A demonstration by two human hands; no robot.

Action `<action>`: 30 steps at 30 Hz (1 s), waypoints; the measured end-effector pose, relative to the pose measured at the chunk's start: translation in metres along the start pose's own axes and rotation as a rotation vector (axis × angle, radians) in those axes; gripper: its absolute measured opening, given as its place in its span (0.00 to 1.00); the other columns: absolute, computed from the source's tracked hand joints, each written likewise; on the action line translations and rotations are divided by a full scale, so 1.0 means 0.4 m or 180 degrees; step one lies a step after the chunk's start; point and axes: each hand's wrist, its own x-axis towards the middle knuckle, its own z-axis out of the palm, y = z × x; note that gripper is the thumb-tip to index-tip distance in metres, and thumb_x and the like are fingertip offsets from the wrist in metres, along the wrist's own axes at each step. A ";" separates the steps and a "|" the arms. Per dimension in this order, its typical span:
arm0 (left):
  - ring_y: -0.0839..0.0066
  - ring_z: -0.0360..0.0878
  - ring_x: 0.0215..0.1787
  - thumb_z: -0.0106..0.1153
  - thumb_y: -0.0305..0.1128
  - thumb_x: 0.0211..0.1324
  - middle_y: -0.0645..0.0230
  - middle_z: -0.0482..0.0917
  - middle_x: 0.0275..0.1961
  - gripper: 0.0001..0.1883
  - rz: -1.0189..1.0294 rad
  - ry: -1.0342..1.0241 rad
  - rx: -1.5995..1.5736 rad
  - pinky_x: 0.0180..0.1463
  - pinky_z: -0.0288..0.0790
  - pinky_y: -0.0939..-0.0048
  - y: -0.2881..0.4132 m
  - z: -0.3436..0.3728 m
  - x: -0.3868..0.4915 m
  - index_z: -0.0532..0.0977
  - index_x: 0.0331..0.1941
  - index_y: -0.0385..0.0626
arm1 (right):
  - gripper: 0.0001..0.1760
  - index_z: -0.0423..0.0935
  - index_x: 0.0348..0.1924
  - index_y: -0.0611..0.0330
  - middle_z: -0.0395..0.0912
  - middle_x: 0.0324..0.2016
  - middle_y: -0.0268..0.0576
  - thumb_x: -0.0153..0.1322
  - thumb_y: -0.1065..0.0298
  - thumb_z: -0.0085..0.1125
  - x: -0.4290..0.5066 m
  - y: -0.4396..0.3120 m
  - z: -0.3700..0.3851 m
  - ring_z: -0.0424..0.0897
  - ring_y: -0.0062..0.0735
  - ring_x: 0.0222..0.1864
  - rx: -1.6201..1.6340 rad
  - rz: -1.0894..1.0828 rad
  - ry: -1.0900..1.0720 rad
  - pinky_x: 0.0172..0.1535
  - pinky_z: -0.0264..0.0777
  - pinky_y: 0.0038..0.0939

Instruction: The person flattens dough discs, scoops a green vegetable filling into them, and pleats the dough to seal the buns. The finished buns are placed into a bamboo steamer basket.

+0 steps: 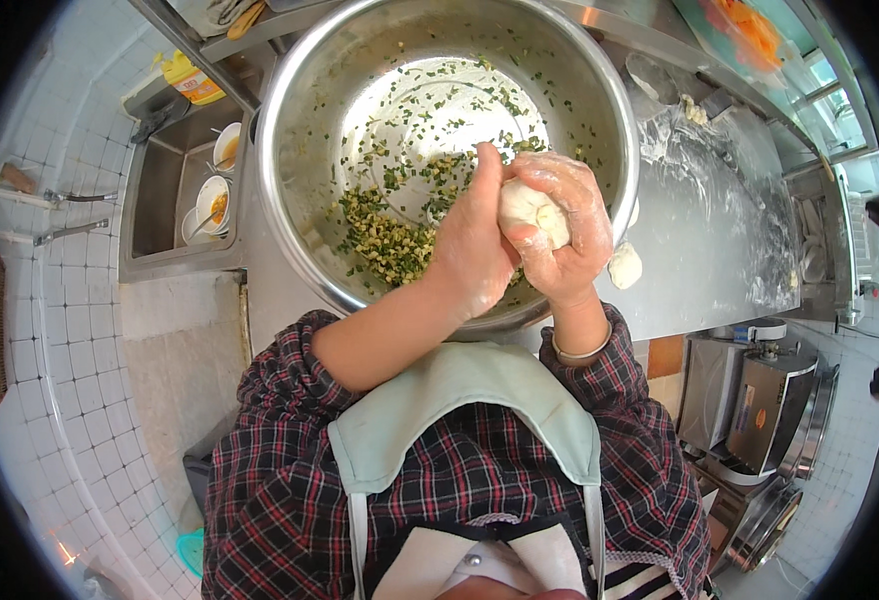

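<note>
A pale, round dough bun with a pleated, gathered top is held above the right side of a large stainless steel bowl. My right hand, dusted with flour, curls around the bun, its thumb and index finger close to the pleats. Against the bun's left side lies my left hand, thumb pointing up; its fingers are mostly hidden. Chopped green and pale yellow filling is heaped at the near left inside the bowl, with loose bits scattered over the bottom and walls.
Dough pieces lie right of the bowl on a floured steel worktop. At left, a steel sink holds several bowls with utensils; a yellow jug stands behind it. Metal equipment stands at the lower right.
</note>
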 end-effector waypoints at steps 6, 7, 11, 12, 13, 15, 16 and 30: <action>0.74 0.79 0.51 0.36 0.62 0.74 0.66 0.77 0.49 0.32 0.0068 0.0169 -0.0102 0.56 0.74 0.69 -0.009 -0.022 0.024 0.72 0.55 0.42 | 0.27 0.79 0.46 0.63 0.84 0.40 0.50 0.63 0.53 0.74 0.002 -0.019 0.024 0.83 0.49 0.43 -0.0261 -0.0266 0.0040 0.49 0.77 0.44; 0.74 0.79 0.51 0.36 0.61 0.74 0.66 0.77 0.49 0.31 0.0216 0.0125 -0.0004 0.55 0.74 0.69 -0.024 -0.023 0.023 0.72 0.55 0.43 | 0.27 0.79 0.47 0.63 0.84 0.40 0.50 0.63 0.53 0.74 -0.003 -0.015 0.025 0.83 0.49 0.43 -0.0273 -0.0249 0.0030 0.48 0.77 0.44; 0.71 0.75 0.61 0.25 0.61 0.75 0.65 0.75 0.58 0.36 0.0231 0.0230 -0.0002 0.65 0.69 0.66 -0.061 -0.030 0.018 0.66 0.65 0.42 | 0.27 0.80 0.46 0.63 0.84 0.40 0.49 0.63 0.52 0.74 -0.018 0.019 0.020 0.83 0.49 0.43 -0.0034 -0.0138 -0.0079 0.49 0.77 0.43; 0.71 0.75 0.62 0.25 0.62 0.75 0.65 0.75 0.58 0.36 0.0108 0.0326 -0.0082 0.65 0.69 0.66 -0.050 -0.021 0.014 0.65 0.66 0.43 | 0.26 0.80 0.46 0.63 0.84 0.40 0.49 0.63 0.53 0.74 -0.016 0.022 0.018 0.83 0.49 0.43 -0.0066 -0.0094 -0.0062 0.49 0.76 0.43; 0.70 0.74 0.62 0.25 0.62 0.75 0.65 0.74 0.59 0.35 -0.0015 0.0421 -0.0163 0.66 0.69 0.65 -0.028 -0.006 0.006 0.65 0.66 0.44 | 0.26 0.80 0.45 0.63 0.84 0.40 0.49 0.63 0.53 0.74 -0.015 0.023 0.017 0.83 0.49 0.43 -0.0099 -0.0051 -0.0045 0.49 0.76 0.42; 0.70 0.75 0.61 0.26 0.63 0.74 0.64 0.74 0.58 0.36 0.0077 0.0357 -0.0189 0.64 0.70 0.65 -0.016 0.001 0.006 0.65 0.65 0.45 | 0.26 0.81 0.45 0.63 0.84 0.40 0.49 0.62 0.53 0.75 -0.014 0.010 0.025 0.83 0.49 0.44 -0.0256 -0.0018 0.0210 0.50 0.76 0.42; 0.70 0.75 0.60 0.26 0.64 0.74 0.63 0.74 0.58 0.36 0.0291 0.0197 -0.0136 0.63 0.72 0.65 -0.019 -0.002 0.011 0.66 0.63 0.44 | 0.26 0.81 0.44 0.63 0.84 0.41 0.49 0.62 0.53 0.75 -0.012 0.003 0.028 0.83 0.49 0.45 -0.0337 -0.0002 0.0336 0.50 0.76 0.42; 0.72 0.77 0.54 0.29 0.60 0.76 0.66 0.76 0.51 0.31 0.0190 0.0293 -0.0283 0.58 0.73 0.68 -0.027 -0.020 0.013 0.69 0.58 0.45 | 0.20 0.81 0.46 0.64 0.82 0.43 0.51 0.61 0.71 0.72 -0.015 -0.029 0.041 0.81 0.47 0.46 -0.0279 0.0330 0.0121 0.50 0.75 0.40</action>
